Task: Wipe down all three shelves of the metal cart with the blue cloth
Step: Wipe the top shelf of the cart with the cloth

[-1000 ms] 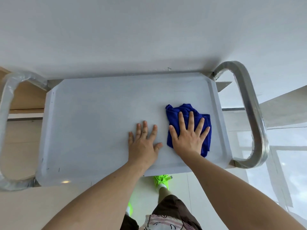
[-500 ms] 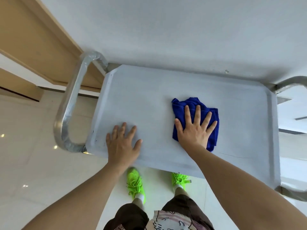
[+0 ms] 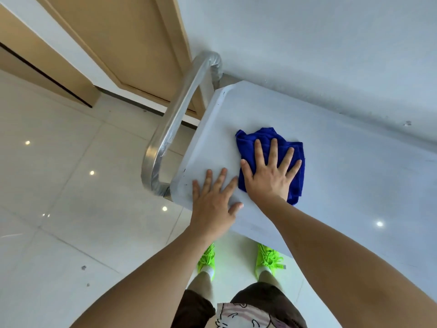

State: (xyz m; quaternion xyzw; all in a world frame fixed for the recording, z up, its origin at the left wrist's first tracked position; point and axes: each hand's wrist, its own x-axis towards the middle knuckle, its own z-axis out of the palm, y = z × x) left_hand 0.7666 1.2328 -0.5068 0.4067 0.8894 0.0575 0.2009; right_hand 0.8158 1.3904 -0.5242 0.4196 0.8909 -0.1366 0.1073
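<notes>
The metal cart's top shelf [image 3: 343, 181] is a pale grey tray seen from above, pushed against a white wall. A crumpled blue cloth [image 3: 260, 143] lies on its left part. My right hand [image 3: 269, 176] presses flat on the cloth with fingers spread and straight. My left hand [image 3: 212, 200] rests flat on the shelf's near left corner, beside the right hand, fingers straight. The lower shelves are hidden under the top one.
A curved metal handle [image 3: 172, 138] wrapped in clear film stands at the cart's left end. A wooden door and frame [image 3: 132, 43] stand at the upper left. Glossy white floor tiles [image 3: 71, 185] spread to the left. My green shoes [image 3: 267, 259] show below the shelf edge.
My right hand has slid the blue cloth leftward along the top shelf, from near the right end to near the left end. My left hand has moved left to the near left corner.
</notes>
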